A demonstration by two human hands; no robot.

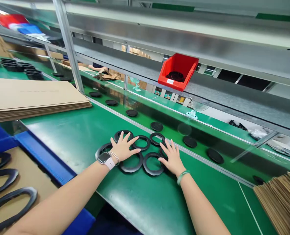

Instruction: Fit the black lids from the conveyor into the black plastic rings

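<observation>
Several black rings lie flat in a cluster on the green tabletop (86, 130). My left hand (123, 147), fingers spread, rests over the rings on the left side, partly covering a large ring (132, 168) and the back-left ring (117, 135). On the right, my right hand (172, 158) is also spread out, its fingertips at a front ring (147, 169) and a back ring (151, 139). Between the hands lies a middle ring (148, 143). Another ring is mostly hidden beneath my right hand. Neither hand is closed around anything.
Black discs (156, 126) sit in a row on the green strip behind the table. A red bin (169, 81) with black parts hangs above. Cardboard stacks stand left (37, 94) and right (279, 199). A blue crate (43, 156) at lower left holds more rings (30, 195).
</observation>
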